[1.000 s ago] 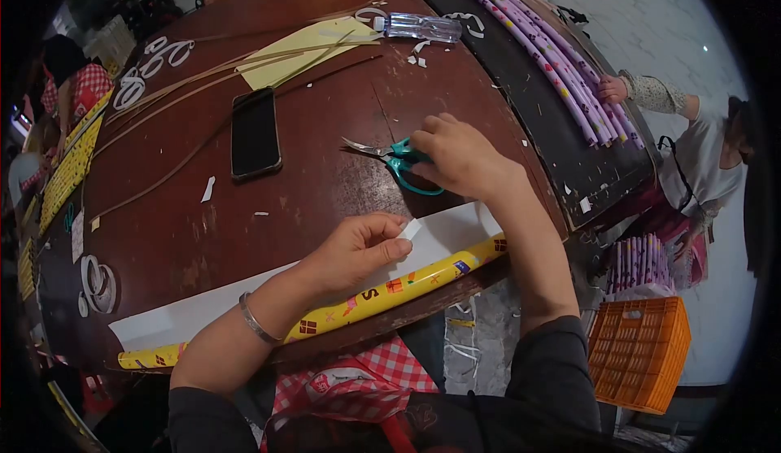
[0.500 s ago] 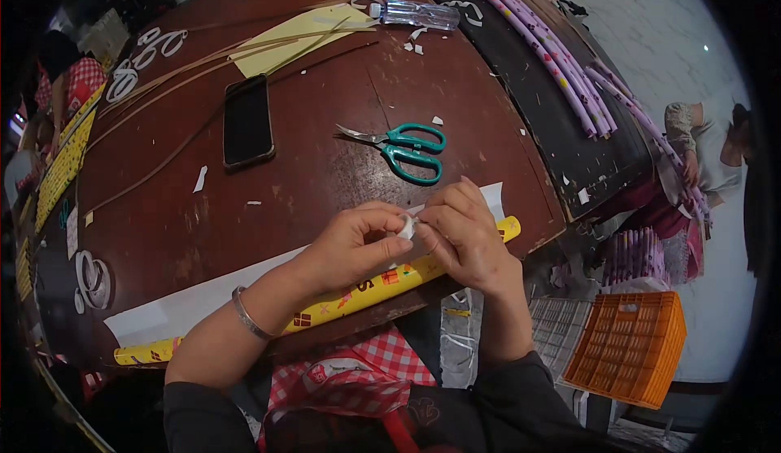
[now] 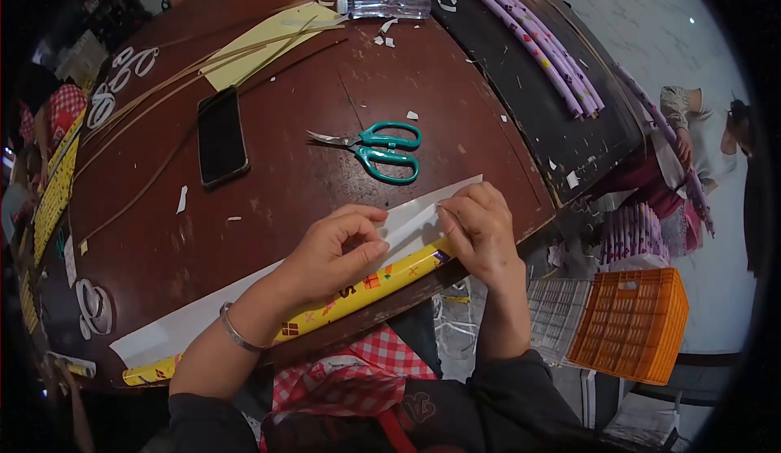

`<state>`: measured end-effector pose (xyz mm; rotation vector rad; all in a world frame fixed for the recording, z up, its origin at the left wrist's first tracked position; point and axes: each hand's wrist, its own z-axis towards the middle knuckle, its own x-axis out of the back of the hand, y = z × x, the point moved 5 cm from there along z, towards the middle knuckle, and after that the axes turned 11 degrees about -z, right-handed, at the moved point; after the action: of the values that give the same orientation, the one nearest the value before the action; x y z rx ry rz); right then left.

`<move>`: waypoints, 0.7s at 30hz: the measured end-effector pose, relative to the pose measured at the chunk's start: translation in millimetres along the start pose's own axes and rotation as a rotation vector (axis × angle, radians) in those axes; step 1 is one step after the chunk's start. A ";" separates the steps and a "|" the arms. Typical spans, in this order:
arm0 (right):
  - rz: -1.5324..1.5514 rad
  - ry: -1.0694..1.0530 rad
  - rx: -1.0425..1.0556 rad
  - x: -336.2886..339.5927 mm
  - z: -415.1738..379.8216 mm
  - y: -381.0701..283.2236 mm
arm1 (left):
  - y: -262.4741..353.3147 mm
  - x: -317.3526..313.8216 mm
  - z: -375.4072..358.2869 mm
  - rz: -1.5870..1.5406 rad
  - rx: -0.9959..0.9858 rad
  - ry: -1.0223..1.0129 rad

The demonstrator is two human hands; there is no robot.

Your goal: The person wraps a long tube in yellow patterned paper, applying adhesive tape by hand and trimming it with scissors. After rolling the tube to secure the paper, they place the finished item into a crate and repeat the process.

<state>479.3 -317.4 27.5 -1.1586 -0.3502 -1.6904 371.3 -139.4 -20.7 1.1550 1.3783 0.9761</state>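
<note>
Yellow printed wrapping paper (image 3: 325, 315), partly rolled into a tube, lies along the near table edge. Its white back (image 3: 195, 311) spreads out beyond the roll. Over the paper's middle is my left hand (image 3: 338, 254), thumb and fingers curved with a gap between them and nothing seen inside. My right hand (image 3: 480, 229) is closed near the sheet's right end, thumb pressed to the curled fingers; I cannot tell what is pinched there. A pale narrow band runs across the white paper between the hands. Beyond them lie teal-handled scissors (image 3: 386, 154), blades slightly parted and pointing left.
A phone (image 3: 222, 137) lies left of the scissors. Farther back are a yellow sheet (image 3: 252, 45), thin wooden strips and a plastic bottle (image 3: 389, 6). Tape rolls (image 3: 95, 307) sit at left. Purple tubes (image 3: 541, 46), an orange crate (image 3: 630, 327) and a person (image 3: 691, 128) are at right.
The small white curled piece between my fingers no longer shows there. My left hand has loosened and moved left, away from the right. The view has shifted slightly.
</note>
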 end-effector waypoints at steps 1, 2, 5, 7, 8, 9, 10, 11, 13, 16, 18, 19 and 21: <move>0.005 -0.014 -0.014 0.5 -1.4 3.1 | -1.0 -0.2 0.5 0.011 0.031 -0.018; 0.010 -0.029 -0.028 0.4 -2.1 5.5 | -0.7 -0.7 0.8 0.010 0.033 -0.022; 0.000 -0.050 -0.043 0.2 -1.8 7.7 | -9.1 2.2 -0.2 -0.129 0.148 0.017; -0.001 -0.060 -0.077 -1.4 -2.3 10.3 | -9.2 6.6 0.8 0.004 0.008 -0.047; -0.002 -0.068 -0.104 -2.4 -2.5 12.4 | -7.0 6.2 0.2 0.003 0.012 -0.050; -0.002 -0.070 -0.108 -2.5 -2.6 13.6 | -1.2 2.9 -1.8 0.046 0.012 -0.101; -0.002 -0.086 -0.123 -2.9 -2.9 15.8 | 3.8 -0.4 -3.6 0.088 0.013 -0.152; -0.001 -0.104 -0.139 -3.5 -3.3 18.1 | 6.9 -2.1 -3.9 0.086 0.017 -0.154; -0.019 -0.102 -0.148 -4.1 -2.4 24.4 | 14.3 -4.6 -3.1 0.131 -0.040 -0.113; -0.049 -0.142 -0.161 -3.3 0.0 34.5 | 18.0 -3.1 -3.2 0.299 -0.067 -0.024; -0.059 -0.185 -0.170 -3.6 3.1 39.1 | 21.0 -4.2 -4.6 0.365 -0.083 0.020; -0.063 -0.209 -0.171 -3.7 4.9 40.8 | 22.2 -3.5 -4.9 0.433 -0.103 0.068; -0.070 -0.234 -0.175 -3.1 8.8 44.3 | 19.2 2.0 -4.9 0.501 -0.136 0.086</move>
<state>521.7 -329.3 16.8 -1.4947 -0.3973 -1.6748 369.0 -133.3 -1.9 1.3986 1.0846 1.4638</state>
